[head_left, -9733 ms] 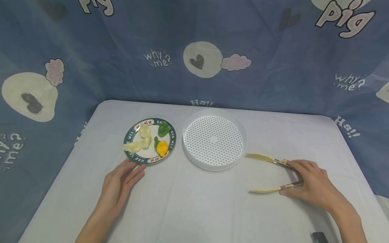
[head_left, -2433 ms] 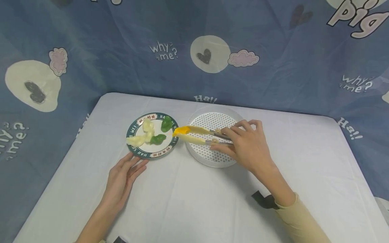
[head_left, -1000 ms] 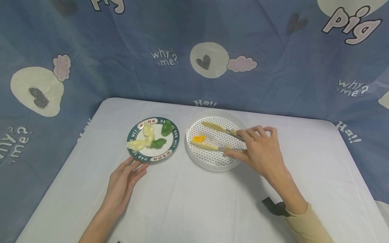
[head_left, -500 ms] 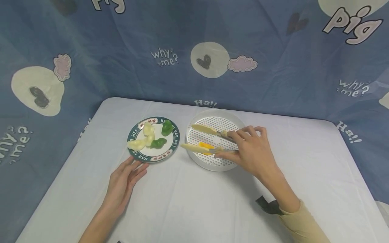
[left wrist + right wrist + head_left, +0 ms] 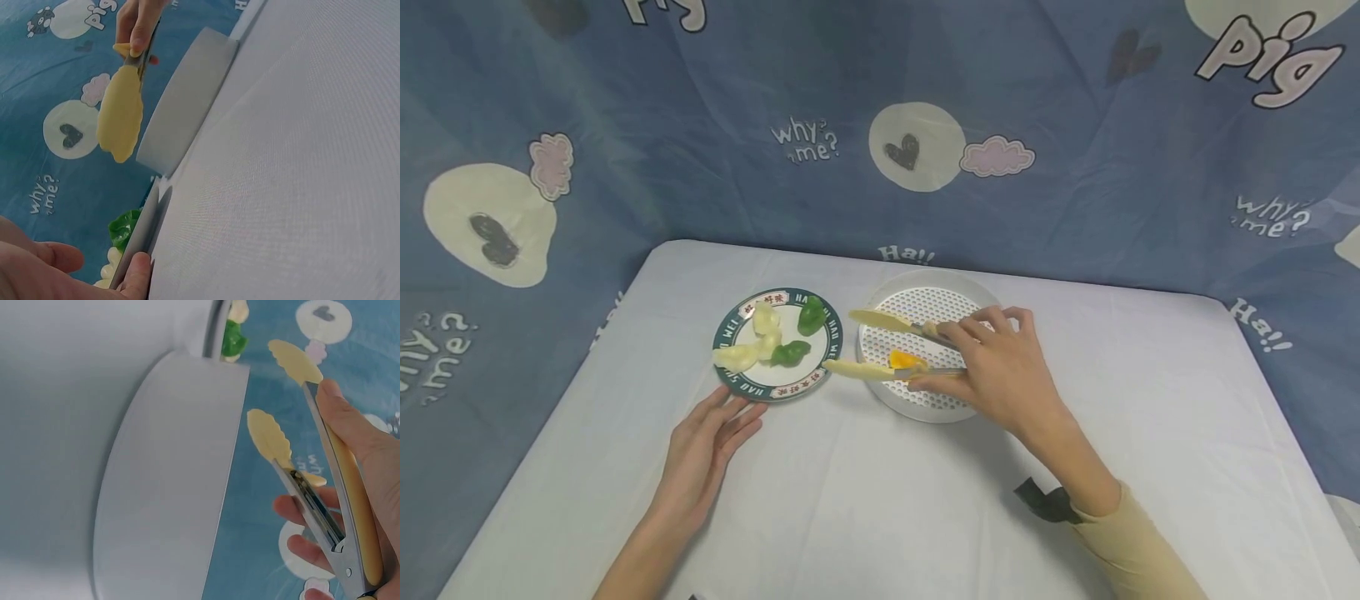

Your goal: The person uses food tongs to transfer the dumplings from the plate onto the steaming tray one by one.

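Note:
My right hand (image 5: pixel 1000 367) grips a pair of tongs (image 5: pixel 353 512) with yellow scalloped tips, spread apart with nothing between them. They hang over the left part of a round white perforated tray (image 5: pixel 925 408), one tip near the plate's rim. A glossy yellow piece, perhaps pepper (image 5: pixel 906 360), lies in the tray, partly hidden by the lower arm of the tongs. My left hand (image 5: pixel 700 454) touches the near rim of a green-edged plate (image 5: pixel 801 387) with nearly straight fingers. On the plate are two green pepper-like pieces (image 5: pixel 790 353) and several pale yellow pieces (image 5: pixel 737 358).
A white cloth covers the table (image 5: pixel 880 517). Behind it hangs a blue printed curtain (image 5: pixel 820 208). The tray's side wall (image 5: pixel 187 100) stands higher than the plate. A black strap (image 5: pixel 1047 502) hangs at my right sleeve (image 5: pixel 1131 542).
Earlier my tongs took the yellow piece off the plate; it now lies released in the tray. Since then the spread tongs have moved left toward the plate. My left hand has stayed at the rim.

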A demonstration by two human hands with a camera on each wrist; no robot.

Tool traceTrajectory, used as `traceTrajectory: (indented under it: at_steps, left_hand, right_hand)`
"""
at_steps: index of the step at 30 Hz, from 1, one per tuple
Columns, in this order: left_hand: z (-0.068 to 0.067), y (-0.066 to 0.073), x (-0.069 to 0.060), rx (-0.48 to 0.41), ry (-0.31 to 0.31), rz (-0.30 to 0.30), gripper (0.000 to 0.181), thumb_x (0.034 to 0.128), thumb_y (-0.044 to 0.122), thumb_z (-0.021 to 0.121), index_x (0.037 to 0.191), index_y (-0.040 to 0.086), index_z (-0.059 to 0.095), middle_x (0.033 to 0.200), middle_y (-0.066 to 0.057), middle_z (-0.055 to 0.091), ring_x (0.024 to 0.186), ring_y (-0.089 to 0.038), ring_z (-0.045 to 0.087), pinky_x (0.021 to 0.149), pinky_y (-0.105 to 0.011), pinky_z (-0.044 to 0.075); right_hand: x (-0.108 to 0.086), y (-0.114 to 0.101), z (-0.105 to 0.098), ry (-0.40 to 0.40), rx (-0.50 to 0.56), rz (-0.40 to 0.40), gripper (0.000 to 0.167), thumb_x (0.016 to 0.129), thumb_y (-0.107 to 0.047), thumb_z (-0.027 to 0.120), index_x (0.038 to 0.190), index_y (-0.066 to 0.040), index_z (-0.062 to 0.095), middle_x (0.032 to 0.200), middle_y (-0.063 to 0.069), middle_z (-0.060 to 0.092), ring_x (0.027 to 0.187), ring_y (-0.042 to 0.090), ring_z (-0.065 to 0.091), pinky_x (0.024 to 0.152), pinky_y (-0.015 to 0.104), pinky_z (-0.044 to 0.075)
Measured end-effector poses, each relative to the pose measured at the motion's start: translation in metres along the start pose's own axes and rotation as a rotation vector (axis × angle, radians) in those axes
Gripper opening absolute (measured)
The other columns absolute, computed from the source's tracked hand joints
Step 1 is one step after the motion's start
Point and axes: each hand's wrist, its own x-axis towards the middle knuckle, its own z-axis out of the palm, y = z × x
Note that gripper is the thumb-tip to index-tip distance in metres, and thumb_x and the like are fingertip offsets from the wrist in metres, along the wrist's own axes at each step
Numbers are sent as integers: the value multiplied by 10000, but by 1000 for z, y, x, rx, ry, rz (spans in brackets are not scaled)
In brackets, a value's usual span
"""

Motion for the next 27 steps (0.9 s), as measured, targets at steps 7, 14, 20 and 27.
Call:
traceTrajectory:
  at_steps: [7, 14, 20, 27]
  left_hand:
    - [1, 0, 0, -1, -4, 3, 680, 1190, 276, 330, 1740, 92, -24, 1779, -160, 269, 1243, 79, 655, 1182, -149, 548]
    - [0, 0, -1, -11, -5, 3, 674, 1191, 268, 320, 1739, 88, -30, 1776, -171, 267, 1232, 84, 657, 1183, -152, 549]
    - [0, -1, 0, -14, -12, 12, 676, 1191, 270, 324, 1739, 87, -29, 1775, -176, 266, 1245, 73, 656, 1184, -157, 551]
    - [0, -1, -1, -22, -11, 14, 673, 1190, 257, 321, 1738, 81, -27, 1773, -183, 268, 1243, 71, 659, 1183, -160, 553]
  right_hand:
    - [7, -6, 3, -10, 16, -20, 783, 822, -848, 706, 1333, -256, 755, 1190, -1, 830, 1183, 274, 670, 1081, 570, 471]
    - [14, -15, 7, -52, 10, -38, 780, 823, -867, 687, 1335, -282, 745, 1195, -29, 828, 1203, 256, 661, 1095, 555, 473]
    - [20, -22, 10, -81, 5, -55, 753, 849, -854, 667, 1336, -284, 738, 1198, -41, 821, 1234, 258, 655, 1063, 544, 489]
    - [24, -28, 16, -70, -14, -103, 685, 877, -825, 664, 1306, -296, 738, 1142, -51, 811, 1206, 270, 660, 1077, 565, 512]
